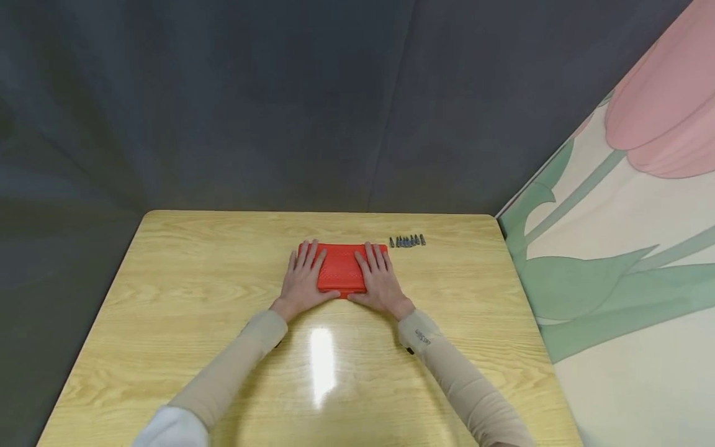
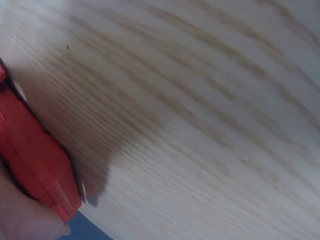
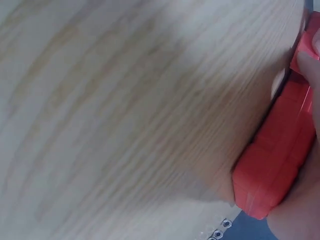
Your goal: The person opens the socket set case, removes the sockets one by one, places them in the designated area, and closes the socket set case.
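Note:
A red plastic case (image 1: 341, 268) with a textured top lies closed on the wooden table, near its far edge. My left hand (image 1: 301, 284) rests on the case's left side, fingers straight and spread, thumb along the near edge. Mirroring it, my right hand (image 1: 381, 287) lies on the right side with its fingers extended. In the left wrist view, part of a finger shows against the end of the case (image 2: 37, 155). The right wrist view has the case's side (image 3: 272, 160) with the hand pressed along it.
Just right of the case, several small dark metal bits (image 1: 407, 242) stand in a row. Their hollow ends (image 3: 218, 233) show at the bottom of the right wrist view. A dark curtain (image 1: 268, 112) hangs behind the table (image 1: 195, 267), and a floral cloth (image 1: 625, 261) is at the right.

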{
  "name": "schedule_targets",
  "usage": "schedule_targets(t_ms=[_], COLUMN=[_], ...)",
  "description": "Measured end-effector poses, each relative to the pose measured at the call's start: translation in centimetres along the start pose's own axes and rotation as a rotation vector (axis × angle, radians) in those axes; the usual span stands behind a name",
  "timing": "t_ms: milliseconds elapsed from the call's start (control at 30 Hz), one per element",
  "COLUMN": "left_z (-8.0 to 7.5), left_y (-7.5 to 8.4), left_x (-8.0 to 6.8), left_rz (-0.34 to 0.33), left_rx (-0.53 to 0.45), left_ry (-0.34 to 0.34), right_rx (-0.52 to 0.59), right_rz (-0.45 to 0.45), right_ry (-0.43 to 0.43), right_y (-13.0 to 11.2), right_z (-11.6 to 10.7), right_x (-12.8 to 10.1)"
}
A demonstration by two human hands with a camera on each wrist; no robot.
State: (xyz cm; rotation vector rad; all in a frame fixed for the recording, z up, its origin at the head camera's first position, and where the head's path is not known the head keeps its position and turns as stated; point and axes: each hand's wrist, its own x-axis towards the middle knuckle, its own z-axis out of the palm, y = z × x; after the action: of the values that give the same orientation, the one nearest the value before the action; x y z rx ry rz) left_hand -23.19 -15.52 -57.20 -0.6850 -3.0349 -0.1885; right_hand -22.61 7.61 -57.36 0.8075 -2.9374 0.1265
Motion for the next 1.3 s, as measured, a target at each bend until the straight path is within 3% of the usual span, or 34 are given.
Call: schedule_targets(t_ms=[100,333,633,933,1167,1300], left_z=[-0.1,0.2,0.3,0.4,0.9,1.2], left_y=[0.0,0.3,0.8,1.1,1.3,1.2], left_x=[0.1,0.1,-0.1,-0.1,0.3,0.2], left_rz=[0.024,0.009,0.019,0.012,-0.001,-0.015], left_rx=[0.025,0.057,0.112,0.158,0.107,0.138], left_ry=[-0.005,-0.062,0.008,0.008,0.028,0.028], right_rx=[-0.032,-0.098,-0.204,-0.192,-0.208,-0.186], right_rz=[0.012,0.026,0.011,0.011,0.005,-0.012], right_ry=[-0.036,-0.085,-0.067,-0.055,-0.033,-0.020], right_y=[0.1,-0.1,-0.5,-0.4,0.2,0.2], right_z=[0.1,0.2,0.3,0.4,0.8,1.1], right_x=[0.1,0.2,0.0,-0.2,0.0,0.0])
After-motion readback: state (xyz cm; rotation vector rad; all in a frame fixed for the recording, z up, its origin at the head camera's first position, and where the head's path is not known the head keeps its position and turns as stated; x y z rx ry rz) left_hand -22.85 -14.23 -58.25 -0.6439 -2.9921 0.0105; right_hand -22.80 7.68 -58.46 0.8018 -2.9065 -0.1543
